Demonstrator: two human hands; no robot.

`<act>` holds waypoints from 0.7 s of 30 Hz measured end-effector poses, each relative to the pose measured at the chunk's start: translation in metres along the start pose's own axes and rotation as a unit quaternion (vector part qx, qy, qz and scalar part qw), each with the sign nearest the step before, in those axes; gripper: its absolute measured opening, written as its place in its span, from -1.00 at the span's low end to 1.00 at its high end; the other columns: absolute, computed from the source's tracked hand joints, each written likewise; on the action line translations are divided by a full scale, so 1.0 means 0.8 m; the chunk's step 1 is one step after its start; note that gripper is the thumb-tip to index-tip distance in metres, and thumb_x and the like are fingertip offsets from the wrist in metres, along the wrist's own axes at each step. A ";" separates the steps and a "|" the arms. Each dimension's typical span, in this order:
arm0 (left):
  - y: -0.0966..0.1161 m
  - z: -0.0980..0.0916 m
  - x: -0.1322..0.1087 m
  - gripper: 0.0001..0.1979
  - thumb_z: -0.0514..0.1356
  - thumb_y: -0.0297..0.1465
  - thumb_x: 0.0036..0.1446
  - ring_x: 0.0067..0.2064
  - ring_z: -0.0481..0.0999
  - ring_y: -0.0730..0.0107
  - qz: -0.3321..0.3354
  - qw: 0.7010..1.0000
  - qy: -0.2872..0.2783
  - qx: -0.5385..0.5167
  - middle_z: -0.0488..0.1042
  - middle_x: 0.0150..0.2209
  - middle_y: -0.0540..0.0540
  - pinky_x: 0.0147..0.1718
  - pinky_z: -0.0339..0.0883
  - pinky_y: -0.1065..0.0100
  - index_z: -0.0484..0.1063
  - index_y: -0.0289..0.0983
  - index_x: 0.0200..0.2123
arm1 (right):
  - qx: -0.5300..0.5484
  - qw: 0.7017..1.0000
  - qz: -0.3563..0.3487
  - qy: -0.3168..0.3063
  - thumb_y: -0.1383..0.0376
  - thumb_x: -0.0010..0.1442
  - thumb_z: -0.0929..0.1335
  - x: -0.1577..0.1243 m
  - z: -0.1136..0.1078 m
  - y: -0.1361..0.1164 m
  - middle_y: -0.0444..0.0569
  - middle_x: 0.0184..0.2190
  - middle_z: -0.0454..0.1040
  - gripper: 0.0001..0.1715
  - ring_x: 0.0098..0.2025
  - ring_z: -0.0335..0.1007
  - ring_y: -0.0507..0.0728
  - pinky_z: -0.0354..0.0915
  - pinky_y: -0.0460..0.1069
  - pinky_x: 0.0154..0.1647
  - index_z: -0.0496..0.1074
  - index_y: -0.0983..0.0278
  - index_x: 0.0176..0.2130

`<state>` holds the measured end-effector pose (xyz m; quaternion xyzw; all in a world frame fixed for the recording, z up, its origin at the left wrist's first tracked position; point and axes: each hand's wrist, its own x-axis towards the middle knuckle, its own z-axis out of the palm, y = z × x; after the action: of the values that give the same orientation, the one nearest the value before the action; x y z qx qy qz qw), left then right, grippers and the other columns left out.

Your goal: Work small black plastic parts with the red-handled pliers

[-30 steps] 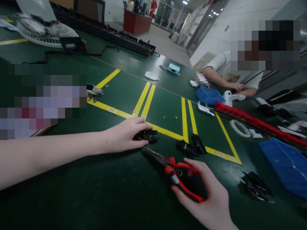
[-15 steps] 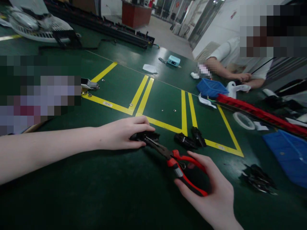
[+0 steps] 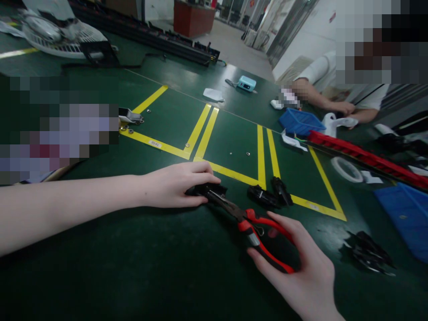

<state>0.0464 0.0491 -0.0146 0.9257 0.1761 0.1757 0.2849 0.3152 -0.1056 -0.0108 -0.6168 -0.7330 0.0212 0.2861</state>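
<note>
My left hand lies on the green table with its fingers closed over a small black plastic part, pinning it down. My right hand grips the red-and-black handles of long-nose pliers. The pliers' jaws reach up-left and touch the black part under my left fingers. Two more black parts lie just to the right, on the yellow tape line.
A pile of black parts lies at the right, beside a blue bin. Farther back are a smaller blue bin, a red rail, a tape roll and a fan. Another person's arms rest at the far right.
My right hand brought the pliers up and to the left, so their jaws now meet the black part. My left hand stayed on that part.
</note>
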 end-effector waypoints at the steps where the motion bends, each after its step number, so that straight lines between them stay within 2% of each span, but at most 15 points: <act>1: 0.000 0.000 0.000 -0.56 0.20 -0.43 0.25 0.00 0.41 0.25 0.000 1.000 0.000 0.001 0.35 0.04 -0.18 -0.03 0.38 0.25 0.30 -0.30 0.18 | -0.002 1.000 0.000 -0.001 0.06 0.13 0.44 0.000 0.000 0.000 0.03 -0.09 0.52 -0.40 -0.15 0.50 0.20 0.41 0.10 -0.13 0.38 0.24 0.10; 16: -0.004 0.001 0.001 -0.59 0.22 -0.34 0.27 -0.02 0.41 0.21 0.010 0.999 -0.003 0.031 0.38 0.01 -0.21 -0.04 0.38 0.19 0.34 -0.35 0.14 | -0.030 1.000 0.008 -0.001 0.00 0.15 0.42 -0.001 -0.003 0.004 0.05 -0.12 0.55 -0.37 -0.16 0.53 0.23 0.45 0.12 -0.12 0.39 0.23 0.12; 21: -0.003 0.001 0.001 -0.60 0.22 -0.34 0.28 -0.03 0.42 0.22 0.008 0.999 -0.004 0.032 0.39 -0.01 -0.20 -0.07 0.38 0.21 0.35 -0.36 0.13 | 0.002 0.999 0.048 -0.012 -0.05 0.14 0.41 -0.002 -0.003 0.003 -0.01 -0.16 0.55 -0.37 -0.18 0.53 0.22 0.44 0.11 -0.12 0.39 0.16 0.11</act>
<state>0.0468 0.0513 -0.0164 0.9366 0.1727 0.1681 0.2544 0.3187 -0.1069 -0.0102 -0.6506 -0.7058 0.0437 0.2769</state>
